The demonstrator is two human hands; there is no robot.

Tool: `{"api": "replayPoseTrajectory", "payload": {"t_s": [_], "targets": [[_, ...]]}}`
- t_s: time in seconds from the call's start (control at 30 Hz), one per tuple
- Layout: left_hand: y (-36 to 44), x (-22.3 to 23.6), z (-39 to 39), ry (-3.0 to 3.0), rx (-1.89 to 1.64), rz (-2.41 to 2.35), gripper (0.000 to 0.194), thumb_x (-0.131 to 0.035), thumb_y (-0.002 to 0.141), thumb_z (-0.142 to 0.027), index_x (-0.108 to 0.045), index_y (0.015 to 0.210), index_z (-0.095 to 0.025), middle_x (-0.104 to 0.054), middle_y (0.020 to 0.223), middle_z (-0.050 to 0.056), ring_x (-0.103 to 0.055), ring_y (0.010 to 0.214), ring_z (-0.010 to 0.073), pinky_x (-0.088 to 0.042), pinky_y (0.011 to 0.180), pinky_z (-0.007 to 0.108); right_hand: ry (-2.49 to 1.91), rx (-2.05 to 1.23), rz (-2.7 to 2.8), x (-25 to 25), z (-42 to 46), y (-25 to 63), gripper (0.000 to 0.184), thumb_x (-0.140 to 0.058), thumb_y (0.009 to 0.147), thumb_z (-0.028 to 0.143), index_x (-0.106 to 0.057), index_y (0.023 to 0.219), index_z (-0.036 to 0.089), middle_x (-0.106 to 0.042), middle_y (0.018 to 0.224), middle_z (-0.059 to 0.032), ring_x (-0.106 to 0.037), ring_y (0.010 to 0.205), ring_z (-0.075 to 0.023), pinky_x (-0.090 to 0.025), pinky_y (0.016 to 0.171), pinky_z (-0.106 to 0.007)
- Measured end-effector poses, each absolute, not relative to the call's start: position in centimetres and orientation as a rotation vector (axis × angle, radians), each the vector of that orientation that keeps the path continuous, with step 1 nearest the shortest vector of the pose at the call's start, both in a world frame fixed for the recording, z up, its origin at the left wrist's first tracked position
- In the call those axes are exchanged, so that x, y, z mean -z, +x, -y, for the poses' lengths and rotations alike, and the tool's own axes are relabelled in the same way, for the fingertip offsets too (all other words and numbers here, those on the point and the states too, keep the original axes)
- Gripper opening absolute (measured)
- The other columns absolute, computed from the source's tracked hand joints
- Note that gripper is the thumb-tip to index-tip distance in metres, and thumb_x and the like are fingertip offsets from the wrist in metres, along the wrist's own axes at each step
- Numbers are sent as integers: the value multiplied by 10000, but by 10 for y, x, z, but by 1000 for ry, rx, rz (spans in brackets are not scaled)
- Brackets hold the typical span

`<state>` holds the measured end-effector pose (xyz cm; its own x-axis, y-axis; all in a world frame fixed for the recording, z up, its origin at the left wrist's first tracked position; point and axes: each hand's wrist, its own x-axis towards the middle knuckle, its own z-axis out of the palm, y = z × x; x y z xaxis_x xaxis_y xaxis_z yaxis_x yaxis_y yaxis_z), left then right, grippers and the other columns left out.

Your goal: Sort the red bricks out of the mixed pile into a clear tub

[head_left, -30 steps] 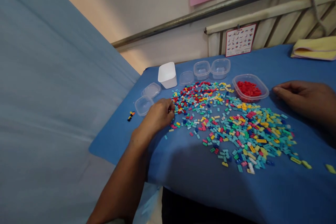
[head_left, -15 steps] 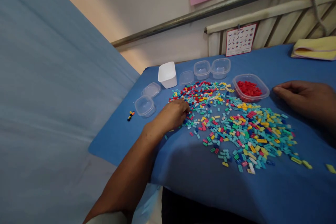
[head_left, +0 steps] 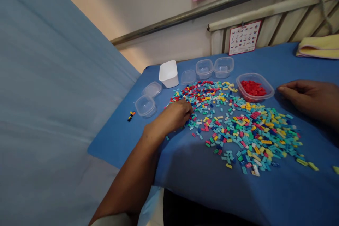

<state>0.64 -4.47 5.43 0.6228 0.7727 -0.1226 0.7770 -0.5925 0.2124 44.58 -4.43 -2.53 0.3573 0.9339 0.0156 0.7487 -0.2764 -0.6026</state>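
Resting at the left end of the loose bricks (head_left: 265,134), the left hand (head_left: 180,113) is curled downward, fingertips hidden; cannot tell whether a brick is pinched. The right hand (head_left: 312,99) lies loosely bent just right of the clear tub (head_left: 270,91) of red pieces (head_left: 253,88); inner side hidden, grip undetermined. Bricks spread mid-table: judged light, stiff, smooth, hard to break, apt to skid; best held by opposite long sides, thumb against fingertip. Far side bounded by the white box (head_left: 171,82) and small clear tubs (head_left: 204,74). More room near and left, limited by the edges of the blue-covered table (head_left: 212,180).
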Motion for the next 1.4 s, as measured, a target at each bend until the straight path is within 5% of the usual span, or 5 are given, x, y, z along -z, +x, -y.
{"api": "replayPoseTrajectory", "payload": {"t_s": [0.5,0.73,1.0,1.4], "targets": [[2,-49,21,2582,-34,-1295,241,-573,951,-51,-753,1046,-179,-769,1084,71,-691,1024,223,-535,947,346,-2101,-472,1443,22,45,443,500,-616,727,675,-827,925,266,-809,776,-63,-733,775,-335,-491,689,-431],[1,-43,37,2593,-136,-1186,286,-543,1020,-71,-748,1187,-178,-766,1213,96,-692,1173,239,-540,1072,390,-2093,-477,1472,23,47,443,470,-618,782,655,-825,962,274,-822,836,-71,-737,801,-337,-490,698,-437],[0,-41,38,2648,-93,-1105,235,-528,1036,-80,-744,1065,-168,-725,1134,101,-675,1058,220,-546,944,349,-2117,-483,1472,23,49,443,443,-613,808,647,-814,987,295,-821,881,-65,-750,861,-353,-506,752,-459],[7,-38,23,2650,-37,-1125,267,-552,986,-62,-748,1115,-188,-743,1164,92,-680,1134,240,-547,1007,370,-2132,-444,1478,25,50,445,432,-616,811,663,-807,977,313,-821,873,-71,-760,881,-372,-508,728,-460]]}}
